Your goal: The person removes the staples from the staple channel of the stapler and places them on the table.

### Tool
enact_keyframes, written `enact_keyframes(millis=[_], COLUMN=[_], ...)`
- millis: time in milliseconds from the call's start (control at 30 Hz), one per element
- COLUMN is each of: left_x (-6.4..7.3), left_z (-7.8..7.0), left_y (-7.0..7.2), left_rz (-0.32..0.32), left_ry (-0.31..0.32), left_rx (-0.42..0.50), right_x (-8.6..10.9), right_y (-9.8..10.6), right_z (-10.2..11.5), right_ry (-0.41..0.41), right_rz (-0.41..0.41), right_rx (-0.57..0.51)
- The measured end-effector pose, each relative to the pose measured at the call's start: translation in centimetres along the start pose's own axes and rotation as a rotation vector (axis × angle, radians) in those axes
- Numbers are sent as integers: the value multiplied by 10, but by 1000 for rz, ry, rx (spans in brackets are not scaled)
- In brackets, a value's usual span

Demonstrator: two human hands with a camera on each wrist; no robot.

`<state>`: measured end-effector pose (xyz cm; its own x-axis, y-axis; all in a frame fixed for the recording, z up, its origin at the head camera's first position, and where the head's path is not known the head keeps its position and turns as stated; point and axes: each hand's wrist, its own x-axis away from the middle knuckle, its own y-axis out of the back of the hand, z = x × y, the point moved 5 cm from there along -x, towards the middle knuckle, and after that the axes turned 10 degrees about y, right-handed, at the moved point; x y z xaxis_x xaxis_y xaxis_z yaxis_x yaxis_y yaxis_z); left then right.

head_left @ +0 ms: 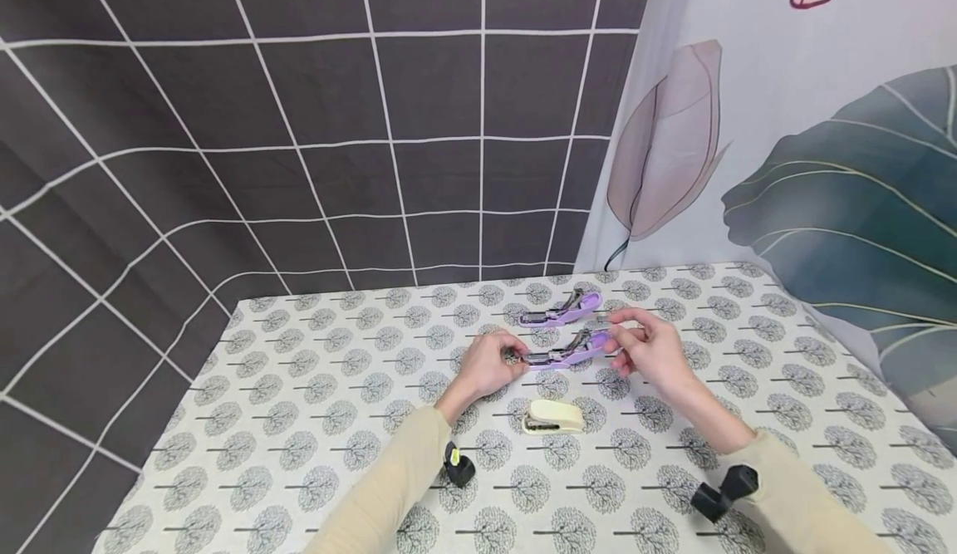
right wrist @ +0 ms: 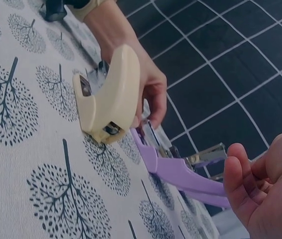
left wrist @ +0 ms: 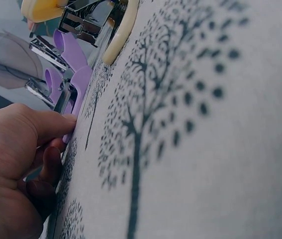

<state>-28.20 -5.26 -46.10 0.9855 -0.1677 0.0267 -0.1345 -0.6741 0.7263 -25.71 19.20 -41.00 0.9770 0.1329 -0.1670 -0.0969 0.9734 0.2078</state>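
You pinch the lower purple stapler, below and right of frame centre, with your left hand; whether your right hand, at its right end, grips anything, I can't tell.

A tree-print tablecloth, a white-gridded dark curtain and a pale leaf-print drape dress an indoor tabletop workspace, though whether home or studio is unclear.
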Motion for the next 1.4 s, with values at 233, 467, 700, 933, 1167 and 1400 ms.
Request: enact_keyframes(millis=[233, 467, 700, 933, 1167, 1400], left_x=[0, -1, -1, -1, -2, -2], left_z=[1, 1, 1, 1, 2, 2], left_y=[0, 0, 0, 0, -1, -1], left_rz=[1, -8, -3, -17, -8, -11], left_ry=[9, 0, -3, -18, -9, -14], left_rx=[1, 0, -4, -3, 13, 17], right_x=[1, 1, 1, 4, 8, 12], right_y=[11, 18, 25, 28, 27, 25], right_z=[-5, -12, -21, -29, -38, -53], right_ry=[-16, -27, -59, -109, -147, -228], right_rz=[-10, -24, -33, -27, -7, -10], right_rx=[21, 33, 45, 50, 53, -106])
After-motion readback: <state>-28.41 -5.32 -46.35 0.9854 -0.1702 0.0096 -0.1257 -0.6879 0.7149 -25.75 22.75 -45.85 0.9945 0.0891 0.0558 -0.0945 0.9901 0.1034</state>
